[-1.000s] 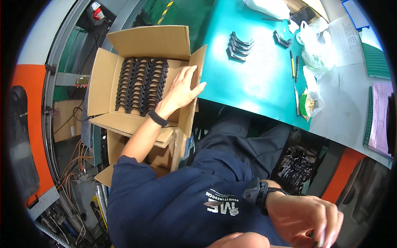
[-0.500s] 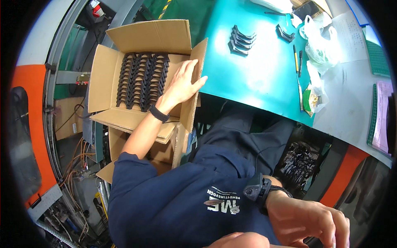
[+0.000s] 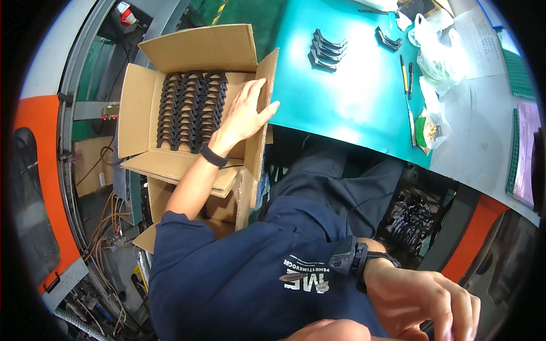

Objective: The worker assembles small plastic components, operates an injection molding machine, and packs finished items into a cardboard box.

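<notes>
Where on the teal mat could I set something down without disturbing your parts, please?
The teal mat is bare across its middle and near edge, between the cardboard box flap and the pens. The far end holds black parts, the right side plastic bags. The box is packed with parts, and the left hand rests there.

The left hand [image 3: 245, 113] stretches far left, fingers spread flat and open; the right hand [image 3: 424, 304] hangs near right, fingers loosely curled.
</notes>
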A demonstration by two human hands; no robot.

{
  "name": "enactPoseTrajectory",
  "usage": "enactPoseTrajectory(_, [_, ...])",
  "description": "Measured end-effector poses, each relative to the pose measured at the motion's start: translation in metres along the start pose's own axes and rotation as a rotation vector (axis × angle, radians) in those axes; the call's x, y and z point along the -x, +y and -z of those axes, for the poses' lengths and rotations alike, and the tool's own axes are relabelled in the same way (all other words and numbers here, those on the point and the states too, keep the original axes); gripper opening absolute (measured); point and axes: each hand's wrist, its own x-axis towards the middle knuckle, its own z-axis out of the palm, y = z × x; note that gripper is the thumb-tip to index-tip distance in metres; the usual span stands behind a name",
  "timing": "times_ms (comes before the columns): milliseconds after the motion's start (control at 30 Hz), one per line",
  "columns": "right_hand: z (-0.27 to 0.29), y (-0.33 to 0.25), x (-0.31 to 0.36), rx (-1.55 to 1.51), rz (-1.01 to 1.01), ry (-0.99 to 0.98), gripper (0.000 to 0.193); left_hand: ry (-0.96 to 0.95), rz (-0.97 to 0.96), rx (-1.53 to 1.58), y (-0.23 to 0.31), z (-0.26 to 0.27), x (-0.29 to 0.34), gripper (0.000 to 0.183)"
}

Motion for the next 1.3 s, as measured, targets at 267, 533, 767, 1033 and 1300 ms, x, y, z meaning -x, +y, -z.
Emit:
enactPoseTrajectory(267, [0.000, 0.017, -0.012, -0.009, 0.301, -0.052, 0.021, -0.014, 0.018, -0.016, 0.005, 0.001, -0.002, 0.070])
enactPoseTrajectory(533, [0.011, 0.002, 0.005, 0.203, 0.163, -0.061, 0.013, -0.014, 0.027, -0.008, 0.001, -0.003, 0.000, 0.070])
enactPoseTrajectory(767, [0.002, 0.020, -0.003, -0.022, 0.275, -0.012, 0.016, -0.010, 0.019, 0.003, 0.001, 0.000, -0.001, 0.071])
enactPoseTrajectory(1033, [-0.002, 0.018, -0.002, 0.057, 0.257, 0.040, 0.015, -0.004, 0.020, -0.001, 0.002, 0.001, 0.001, 0.071])
enactPoseTrajectory(1300, [0.009, -0.006, 0.006, 0.333, 0.428, -0.025, 0.016, -0.005, 0.008, -0.022, -0.001, -0.002, 0.000, 0.066])
